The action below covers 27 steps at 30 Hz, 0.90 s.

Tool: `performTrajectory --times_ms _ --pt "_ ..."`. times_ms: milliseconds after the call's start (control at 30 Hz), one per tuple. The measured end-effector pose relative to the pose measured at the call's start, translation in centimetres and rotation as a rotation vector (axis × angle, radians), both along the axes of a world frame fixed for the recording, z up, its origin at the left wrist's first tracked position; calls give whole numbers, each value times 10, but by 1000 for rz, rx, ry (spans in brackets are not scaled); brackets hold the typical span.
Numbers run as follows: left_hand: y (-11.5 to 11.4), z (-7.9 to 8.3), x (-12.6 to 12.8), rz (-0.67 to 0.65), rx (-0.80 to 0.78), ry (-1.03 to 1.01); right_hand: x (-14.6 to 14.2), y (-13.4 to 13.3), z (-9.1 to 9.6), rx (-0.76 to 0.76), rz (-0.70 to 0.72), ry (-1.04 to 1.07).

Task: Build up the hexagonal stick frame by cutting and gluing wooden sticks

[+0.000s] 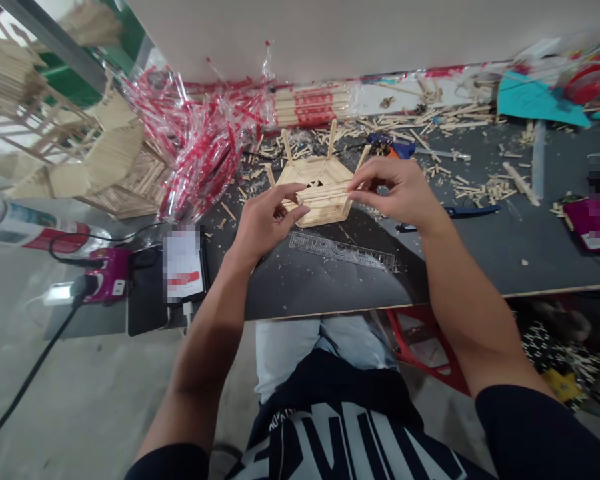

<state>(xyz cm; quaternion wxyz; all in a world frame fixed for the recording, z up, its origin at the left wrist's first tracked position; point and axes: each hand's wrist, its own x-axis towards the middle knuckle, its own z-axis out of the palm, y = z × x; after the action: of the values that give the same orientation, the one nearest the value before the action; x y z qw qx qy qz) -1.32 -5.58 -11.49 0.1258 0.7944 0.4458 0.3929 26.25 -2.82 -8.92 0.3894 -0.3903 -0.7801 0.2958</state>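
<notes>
A hexagonal model of thin wooden sticks (316,175) sits on the dark worktop (460,247), with several sticks standing upright from its corners. My left hand (267,220) pinches the left end of a thin stick (324,193) lying across the model's near side. My right hand (400,190) pinches the right end of the same stick, fingers curled. Both hands rest right against the model's front edge.
A clear ruler (343,250) lies just in front of the model. Red-and-clear wrappers (200,140) pile at left beside finished stick structures (113,160). A phone (183,263) and a purple power strip (105,275) sit at left. Stick scraps (480,187), a blue-handled tool (467,211) and glue gun (395,147) lie at right.
</notes>
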Motion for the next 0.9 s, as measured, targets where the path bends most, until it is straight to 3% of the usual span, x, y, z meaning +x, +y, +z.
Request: performTrajectory --times_ms 500,667,900 --pt "-3 7 -2 -49 73 -15 -1 -2 0 -32 -5 5" --pt "-3 5 -1 16 -7 -37 1 0 -2 -83 -5 8" --pt "-6 4 3 96 39 -59 1 1 -2 -100 18 -27"
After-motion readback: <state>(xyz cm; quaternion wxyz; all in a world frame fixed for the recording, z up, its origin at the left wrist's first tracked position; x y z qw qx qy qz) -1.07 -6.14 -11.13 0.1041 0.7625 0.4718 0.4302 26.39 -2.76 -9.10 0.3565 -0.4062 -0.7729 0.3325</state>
